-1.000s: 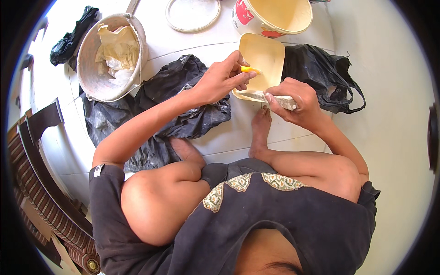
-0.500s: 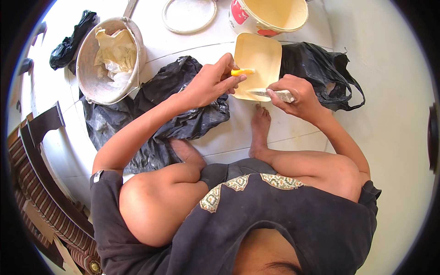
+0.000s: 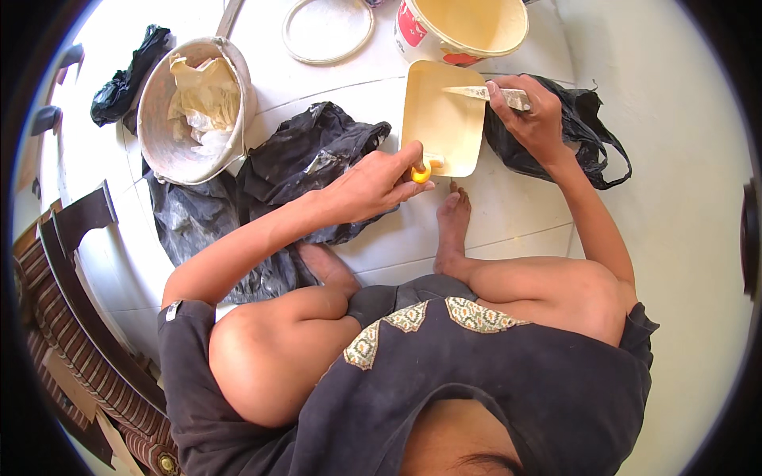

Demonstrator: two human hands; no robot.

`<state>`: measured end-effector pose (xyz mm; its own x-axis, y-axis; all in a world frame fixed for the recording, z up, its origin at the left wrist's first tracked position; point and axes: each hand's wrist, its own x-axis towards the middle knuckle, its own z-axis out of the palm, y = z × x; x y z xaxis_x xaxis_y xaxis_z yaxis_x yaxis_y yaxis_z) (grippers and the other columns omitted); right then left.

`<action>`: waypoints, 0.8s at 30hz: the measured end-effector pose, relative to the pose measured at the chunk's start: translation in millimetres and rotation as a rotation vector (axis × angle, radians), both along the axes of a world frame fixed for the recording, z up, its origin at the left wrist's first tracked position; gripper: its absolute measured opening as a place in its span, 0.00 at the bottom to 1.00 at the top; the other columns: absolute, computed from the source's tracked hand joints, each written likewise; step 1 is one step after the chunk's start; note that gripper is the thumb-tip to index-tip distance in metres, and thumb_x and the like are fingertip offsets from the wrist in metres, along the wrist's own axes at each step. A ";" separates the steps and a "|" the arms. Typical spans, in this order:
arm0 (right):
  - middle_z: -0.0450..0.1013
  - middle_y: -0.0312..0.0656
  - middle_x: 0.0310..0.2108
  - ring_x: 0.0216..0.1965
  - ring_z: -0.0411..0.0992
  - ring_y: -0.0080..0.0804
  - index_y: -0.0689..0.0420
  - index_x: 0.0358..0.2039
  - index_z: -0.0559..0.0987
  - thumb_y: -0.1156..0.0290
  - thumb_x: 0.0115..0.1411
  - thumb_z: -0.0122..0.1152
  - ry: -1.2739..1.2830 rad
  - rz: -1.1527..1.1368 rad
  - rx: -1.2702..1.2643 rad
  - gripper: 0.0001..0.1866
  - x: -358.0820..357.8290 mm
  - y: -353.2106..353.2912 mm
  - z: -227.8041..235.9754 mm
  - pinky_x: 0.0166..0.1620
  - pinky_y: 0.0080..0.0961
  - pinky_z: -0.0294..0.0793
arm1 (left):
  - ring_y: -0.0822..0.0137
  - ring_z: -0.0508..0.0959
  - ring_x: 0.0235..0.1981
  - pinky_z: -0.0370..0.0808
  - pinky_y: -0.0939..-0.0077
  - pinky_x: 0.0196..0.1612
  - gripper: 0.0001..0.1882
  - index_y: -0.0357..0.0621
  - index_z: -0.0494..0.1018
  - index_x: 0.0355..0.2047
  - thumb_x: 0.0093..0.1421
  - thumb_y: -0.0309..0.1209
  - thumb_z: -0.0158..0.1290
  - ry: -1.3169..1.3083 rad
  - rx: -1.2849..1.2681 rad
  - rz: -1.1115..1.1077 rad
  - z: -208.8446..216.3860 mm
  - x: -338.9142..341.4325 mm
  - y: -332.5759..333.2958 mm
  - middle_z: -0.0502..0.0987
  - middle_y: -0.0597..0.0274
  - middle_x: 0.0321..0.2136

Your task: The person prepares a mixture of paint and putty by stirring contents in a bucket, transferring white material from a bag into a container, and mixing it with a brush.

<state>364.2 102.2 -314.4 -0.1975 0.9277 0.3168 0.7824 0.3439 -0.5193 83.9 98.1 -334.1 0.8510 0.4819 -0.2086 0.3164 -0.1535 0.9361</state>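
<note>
My right hand (image 3: 533, 117) is closed round the pale, smeared handle of a putty knife (image 3: 468, 92). Its narrow-looking blade points left over the upper part of a cream rectangular tray (image 3: 444, 127) with rounded corners. At the tray's lower left edge, my left hand (image 3: 381, 181) grips a yellow-handled tool (image 3: 421, 173) between thumb and fingers. The handle's end faces up, and the tool's working end is mostly hidden. Beyond the tray stands a white bucket (image 3: 468, 36) with cream-coloured insides.
A dirty pail (image 3: 151, 119) with crumpled wrapping stands far left beside a black bag (image 3: 131, 79). Black plastic sheeting (image 3: 270, 178) covers tiles near my left foot. Another black bag (image 3: 591, 147) lies right of the tray. A round lid (image 3: 328, 30) is at the back; a striped chair (image 3: 87, 333) stands left.
My right hand and the putty knife have moved away from me, up over the tray. My left hand has come nearer with the yellow-handled tool, now tilted with its end up.
</note>
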 end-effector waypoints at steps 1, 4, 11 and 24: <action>0.78 0.43 0.27 0.24 0.73 0.35 0.61 0.32 0.80 0.72 0.55 0.68 0.038 -0.017 -0.003 0.08 -2.4 0.8 -2.8 0.29 0.27 0.73 | 0.43 0.75 0.24 0.69 0.58 0.29 0.17 0.37 0.60 0.39 0.65 0.35 0.54 0.007 -0.011 -0.005 2.3 0.5 0.8 0.74 0.43 0.22; 0.78 0.42 0.28 0.26 0.74 0.36 0.60 0.33 0.81 0.72 0.55 0.68 0.108 -0.015 -0.005 0.07 -11.3 0.8 -11.9 0.31 0.28 0.74 | 0.43 0.75 0.24 0.69 0.58 0.29 0.17 0.37 0.60 0.38 0.65 0.35 0.54 -0.008 -0.004 0.011 0.6 -1.3 0.3 0.74 0.42 0.22; 0.77 0.42 0.25 0.23 0.72 0.34 0.61 0.29 0.80 0.77 0.54 0.67 0.048 0.253 -0.056 0.04 -24.7 -13.3 4.2 0.28 0.27 0.72 | 0.47 0.77 0.24 0.71 0.59 0.28 0.17 0.36 0.61 0.40 0.65 0.36 0.54 -0.012 -0.021 0.036 -1.6 -3.6 3.5 0.76 0.44 0.23; 0.79 0.42 0.30 0.29 0.77 0.40 0.60 0.31 0.80 0.73 0.53 0.69 0.006 0.194 0.043 0.07 -13.8 4.5 -3.0 0.33 0.30 0.76 | 0.55 0.80 0.26 0.73 0.64 0.31 0.17 0.36 0.62 0.43 0.66 0.36 0.53 0.028 -0.017 -0.006 -2.8 0.1 5.3 0.78 0.49 0.24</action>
<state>350.4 106.7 -317.4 -0.3691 0.8582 0.3568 0.6966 0.5096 -0.5051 83.9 103.5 -337.0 0.8473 0.4734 -0.2406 0.3418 -0.1395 0.9293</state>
